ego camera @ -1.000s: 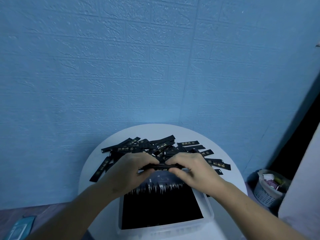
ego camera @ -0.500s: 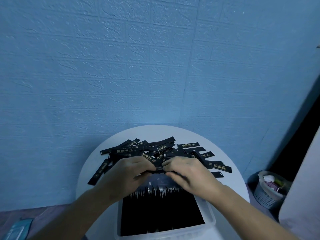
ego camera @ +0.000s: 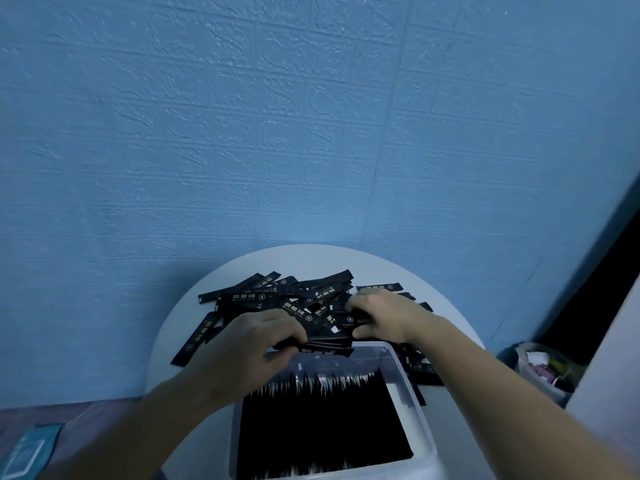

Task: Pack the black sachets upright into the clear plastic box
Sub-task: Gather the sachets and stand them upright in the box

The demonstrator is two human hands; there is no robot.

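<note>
A clear plastic box [ego camera: 412, 386] stands at the near edge of a round white table [ego camera: 311, 261], nearly filled with black sachets standing upright [ego camera: 322, 424]. Behind it lies a loose heap of black sachets [ego camera: 277, 296]. My left hand [ego camera: 249, 344] holds a flat bundle of sachets [ego camera: 325, 346] just above the box's far rim. My right hand [ego camera: 384, 317] rests on the heap to the right, its fingers curled around sachets there.
A blue brick-textured wall rises right behind the table. A small bin with rubbish [ego camera: 543, 368] stands on the floor to the right. A blue packet [ego camera: 27, 452] lies on the floor at the lower left.
My right hand let go of the bundle both hands were holding and moved up and right onto the heap. The left hand keeps the bundle over the box.
</note>
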